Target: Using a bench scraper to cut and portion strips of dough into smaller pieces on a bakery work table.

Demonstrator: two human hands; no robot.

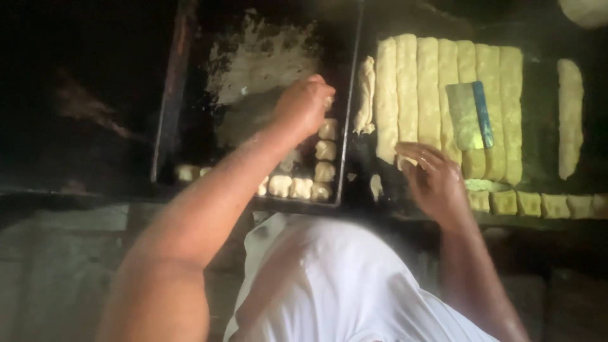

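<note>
Head view of a dough-portioning bench. The left hand [304, 104], fingers curled narrowly as if pinching a small piece that could not be made out, hovered over the dark baking tray [253, 76], toward its 3 o'clock edge. The tray was the only container in view; its floured, blackened bottom lay mostly bare, and it held small dough pieces [325, 151] set in a column along the 3 o'clock rim and a row along the 6 o'clock rim, the pieces touching or just beside one another. The right hand [434, 177] lay at 3 o'clock of the tray, on the dark work surface [538, 126], fingers spread fairly wide and bent, their tips touching the near ends of the long dough strips [443, 95]; whether it gripped any dough could not be told. These strips lay side by side, touching, with a flat metal scraper [468, 115] resting on top of them. A separate strip [570, 117] lay well apart at 3 o'clock, and a row of cut dough squares [538, 204] ran along the bench's 6 o'clock edge. A thin twisted dough scrap [365, 95] lay between tray and strips.
</note>
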